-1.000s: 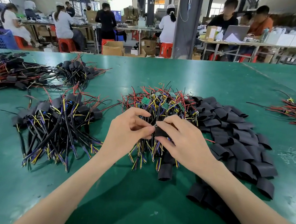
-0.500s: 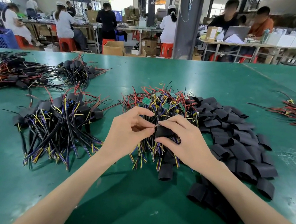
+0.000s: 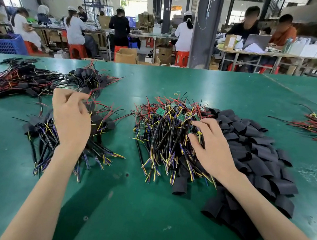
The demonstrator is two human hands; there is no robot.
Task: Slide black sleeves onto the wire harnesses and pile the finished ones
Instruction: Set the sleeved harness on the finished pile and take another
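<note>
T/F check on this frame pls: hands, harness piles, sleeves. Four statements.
1. The loose black sleeves lie right of the bare harness pile. True.
2. The left hand is over the loose black sleeves. False: it is over the sleeved harness pile on the left.
3. The right hand touches the bare harness pile. True.
4. Both hands meet on one sleeve. False: they are apart, each at a different pile.

Matt sleeves on a sheened green surface
Black sleeves (image 3: 260, 154) look matt, rubbery; the surface (image 3: 139, 210) smooth, scuffed; wire harnesses (image 3: 168, 133) glossy plastic-coated.
</note>
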